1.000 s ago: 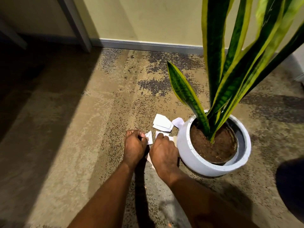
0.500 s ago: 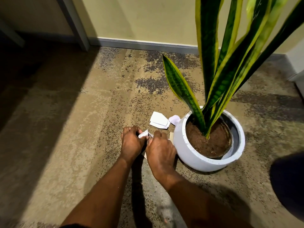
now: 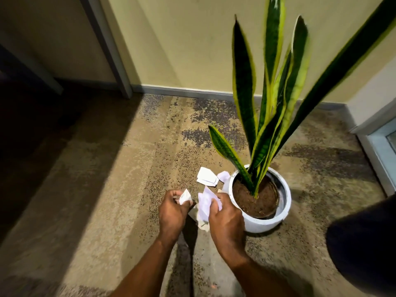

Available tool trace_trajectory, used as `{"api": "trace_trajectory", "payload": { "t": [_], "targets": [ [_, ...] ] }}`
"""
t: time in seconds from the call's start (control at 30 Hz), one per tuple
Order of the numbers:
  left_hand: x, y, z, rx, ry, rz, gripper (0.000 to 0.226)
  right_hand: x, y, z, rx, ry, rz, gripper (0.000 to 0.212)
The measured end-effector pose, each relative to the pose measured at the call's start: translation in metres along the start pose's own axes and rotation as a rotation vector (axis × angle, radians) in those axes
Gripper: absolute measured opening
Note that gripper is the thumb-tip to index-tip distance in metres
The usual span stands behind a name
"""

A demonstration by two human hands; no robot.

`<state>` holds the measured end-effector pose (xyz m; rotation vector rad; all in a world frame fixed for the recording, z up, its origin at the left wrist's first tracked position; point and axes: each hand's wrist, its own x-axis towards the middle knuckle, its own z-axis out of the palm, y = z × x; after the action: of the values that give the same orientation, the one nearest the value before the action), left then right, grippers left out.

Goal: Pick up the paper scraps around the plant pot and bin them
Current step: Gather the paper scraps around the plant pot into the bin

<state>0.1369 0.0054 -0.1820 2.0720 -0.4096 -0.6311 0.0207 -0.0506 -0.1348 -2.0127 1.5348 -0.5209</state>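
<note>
A white round plant pot [image 3: 263, 225] with a tall snake plant [image 3: 270, 116] stands on the carpet. My left hand [image 3: 173, 213] grips a small white paper scrap [image 3: 185, 196] just left of the pot. Beside it, my right hand [image 3: 225, 221] holds a larger white scrap [image 3: 204, 203] lifted off the floor. Under my hands lies a beige scrap [image 3: 198, 217]. Farther back, two white scraps [image 3: 206, 176] [image 3: 223, 175] lie on the carpet against the pot's left side. No bin is in view.
Mottled beige carpet [image 3: 120, 189] stretches out to the left. A yellow wall with a grey skirting board [image 3: 180, 91] runs behind. A white frame [image 3: 377, 142] stands at the right. A dark shape [image 3: 364, 236] fills the lower right.
Both hands have lifted off the carpet with scraps in them. The right hand now holds a larger scrap raised up. The view has tilted upward.
</note>
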Motion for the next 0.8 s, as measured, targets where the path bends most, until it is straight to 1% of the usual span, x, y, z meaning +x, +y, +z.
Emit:
{"api": "trace_trajectory", "payload": {
  "t": [0.07,0.17,0.3,0.37,0.43,0.53,0.57,0.63,0.8],
  "targets": [
    [-0.015,0.024,-0.007,-0.020,-0.005,0.004,0.033,-0.001,0.001,-0.017,0.074,0.000,0.042,0.022],
    [-0.038,0.065,-0.015,-0.010,-0.013,0.023,0.028,-0.003,0.001,-0.051,0.176,0.017,0.082,0.020],
    [-0.061,0.108,-0.014,-0.025,-0.088,0.042,0.024,0.005,-0.002,-0.106,0.249,0.036,0.128,0.015],
    [-0.076,0.135,-0.009,-0.125,-0.152,-0.007,0.020,0.013,0.001,-0.139,0.249,0.054,0.143,0.014],
    [-0.098,0.172,-0.001,-0.297,-0.231,-0.086,0.018,0.022,0.003,-0.175,0.287,0.079,0.178,0.015],
    [-0.126,0.222,0.018,-0.490,-0.362,-0.187,0.029,0.035,0.010,-0.229,0.310,0.135,0.184,0.019],
    [-0.133,0.236,0.027,-0.507,-0.388,-0.196,0.031,0.040,0.013,-0.248,0.316,0.146,0.176,0.020],
    [-0.147,0.264,0.043,-0.512,-0.423,-0.199,0.032,0.045,0.021,-0.281,0.316,0.144,0.168,0.015],
    [-0.175,0.316,0.089,-0.426,-0.519,-0.088,0.028,0.049,0.060,-0.355,0.372,0.253,0.262,0.016]
  ]
}}
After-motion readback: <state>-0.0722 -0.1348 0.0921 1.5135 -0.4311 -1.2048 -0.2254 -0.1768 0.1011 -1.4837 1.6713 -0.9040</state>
